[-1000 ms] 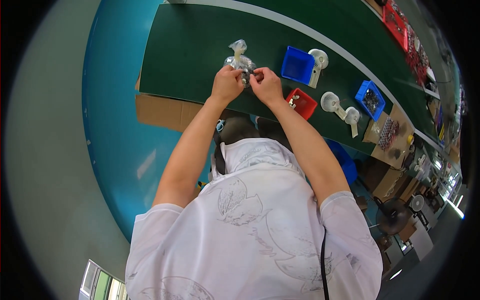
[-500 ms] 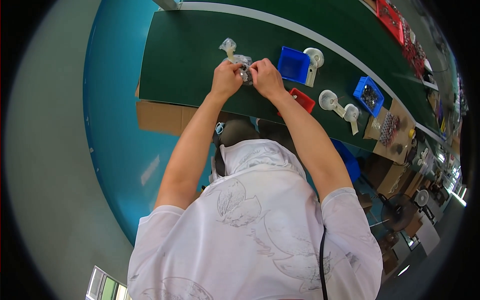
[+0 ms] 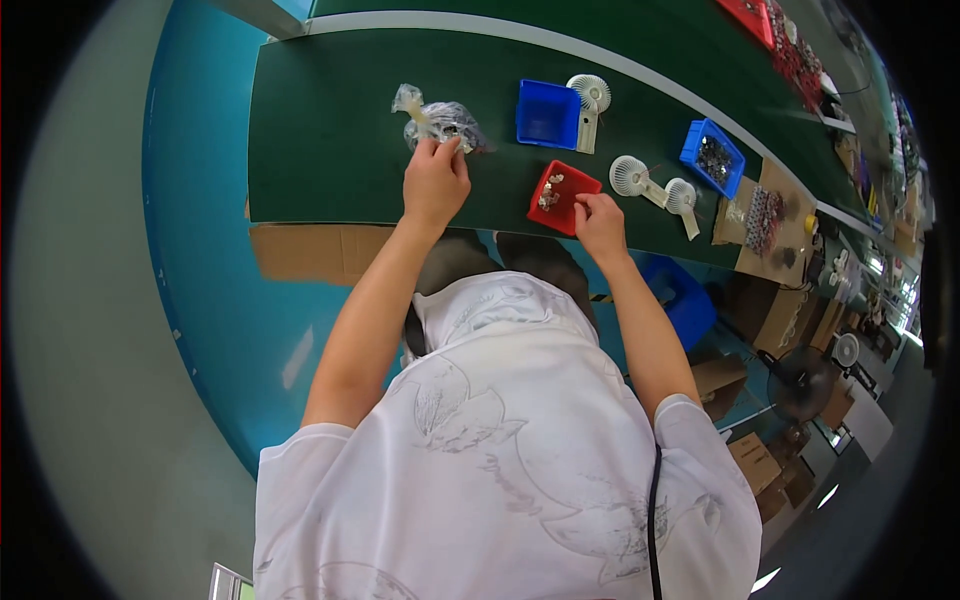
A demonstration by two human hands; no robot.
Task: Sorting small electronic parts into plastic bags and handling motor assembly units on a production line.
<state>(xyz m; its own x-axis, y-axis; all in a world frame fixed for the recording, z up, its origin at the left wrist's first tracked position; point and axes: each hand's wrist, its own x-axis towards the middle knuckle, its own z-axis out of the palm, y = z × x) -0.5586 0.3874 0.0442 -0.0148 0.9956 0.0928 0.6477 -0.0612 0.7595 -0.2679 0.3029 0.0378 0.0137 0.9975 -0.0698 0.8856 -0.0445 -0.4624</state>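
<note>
Splitting apart since a moment ago, left hand (image 3: 435, 180) now pinches the clear plastic bag (image 3: 440, 122) of small parts on the green table (image 3: 320, 130) alone, while right hand (image 3: 598, 215), fingers curled, has dropped to the red tray (image 3: 563, 197) edge, apparently empty.

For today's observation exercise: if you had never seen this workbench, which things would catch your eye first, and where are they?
Brightest against the dark green bench are the coloured trays: a small red tray of small parts at the right hand, and an empty-looking blue bin beyond it. The left hand rests on a clear plastic bag, and white handheld fans lie further right.
</note>
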